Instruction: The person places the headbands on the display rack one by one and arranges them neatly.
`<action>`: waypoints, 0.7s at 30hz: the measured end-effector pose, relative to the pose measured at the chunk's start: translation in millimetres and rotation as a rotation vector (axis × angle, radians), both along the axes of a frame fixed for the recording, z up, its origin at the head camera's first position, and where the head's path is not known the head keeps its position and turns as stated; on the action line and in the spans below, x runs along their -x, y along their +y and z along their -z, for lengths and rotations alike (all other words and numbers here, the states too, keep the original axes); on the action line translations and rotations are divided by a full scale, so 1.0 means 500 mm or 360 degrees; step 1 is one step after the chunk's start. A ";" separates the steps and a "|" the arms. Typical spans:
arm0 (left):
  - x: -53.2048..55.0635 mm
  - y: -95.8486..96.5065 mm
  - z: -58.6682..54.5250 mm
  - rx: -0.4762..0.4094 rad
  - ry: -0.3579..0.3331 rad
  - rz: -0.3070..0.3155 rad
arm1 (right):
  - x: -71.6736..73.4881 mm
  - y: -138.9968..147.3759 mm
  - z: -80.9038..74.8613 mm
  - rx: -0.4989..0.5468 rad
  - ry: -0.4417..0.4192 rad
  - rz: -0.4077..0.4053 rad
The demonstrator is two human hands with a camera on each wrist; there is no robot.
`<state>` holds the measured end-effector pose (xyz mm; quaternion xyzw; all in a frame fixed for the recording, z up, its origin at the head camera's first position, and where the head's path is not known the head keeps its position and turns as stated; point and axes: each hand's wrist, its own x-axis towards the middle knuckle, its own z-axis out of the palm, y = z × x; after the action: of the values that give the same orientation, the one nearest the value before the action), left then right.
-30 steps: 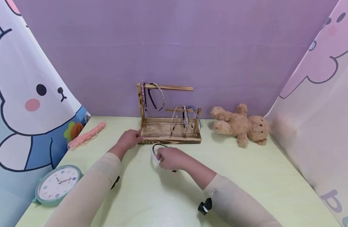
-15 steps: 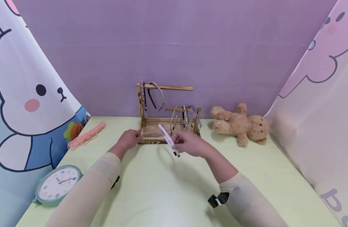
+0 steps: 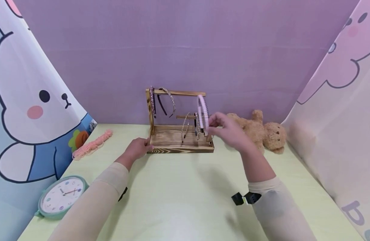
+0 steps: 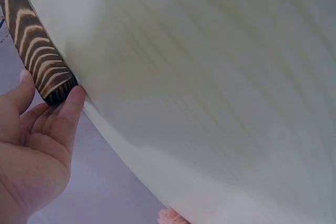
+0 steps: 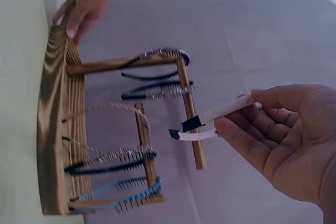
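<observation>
A wooden headband stand (image 3: pixel 181 150) with an upper and a lower rod sits on the table. My left hand (image 3: pixel 137 148) holds its front left corner between thumb and fingers, closer in the left wrist view. My right hand (image 3: pixel 228 129) pinches a pale pink headband (image 3: pixel 205 117) near its ends. That headband is raised at the right tip of the upper rod (image 5: pixel 197 153); I cannot tell whether they touch. Two glittery headbands (image 3: pixel 172 100) hang at the upper rod's left. Several hang on the lower rod, among them a blue headband (image 5: pixel 142 198), mostly hidden in the head view.
A brown teddy bear (image 3: pixel 273 134) lies right of the stand, partly behind my right hand. To the left are a bundle of pink yarn (image 3: pixel 92 144) and a green-rimmed clock (image 3: pixel 62 195). A purple backdrop (image 3: pixel 185 50) rises behind the table.
My right hand has lifted the pale pink headband from the table before the stand and carried it up and right to the upper rod's tip. The left hand has stayed on the corner.
</observation>
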<state>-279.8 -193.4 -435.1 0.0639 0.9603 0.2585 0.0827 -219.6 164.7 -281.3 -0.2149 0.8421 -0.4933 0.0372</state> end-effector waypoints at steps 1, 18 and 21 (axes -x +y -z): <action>0.000 0.000 0.000 0.0008 0.0009 0.0008 | 0.008 0.008 -0.004 -0.0015 0.0010 0.0054; -0.007 -0.002 -0.002 -0.0048 -0.0032 -0.0039 | 0.188 0.020 -0.010 -0.0009 0.0134 0.0400; -0.008 0.001 -0.005 -0.0063 -0.0048 -0.0053 | 0.212 0.006 -0.004 0.0023 0.0142 0.0405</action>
<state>-275.9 -192.9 -432.7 0.0458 0.9546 0.2798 0.0914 -325.3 167.5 -279.5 -0.1284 0.8597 -0.4901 -0.0646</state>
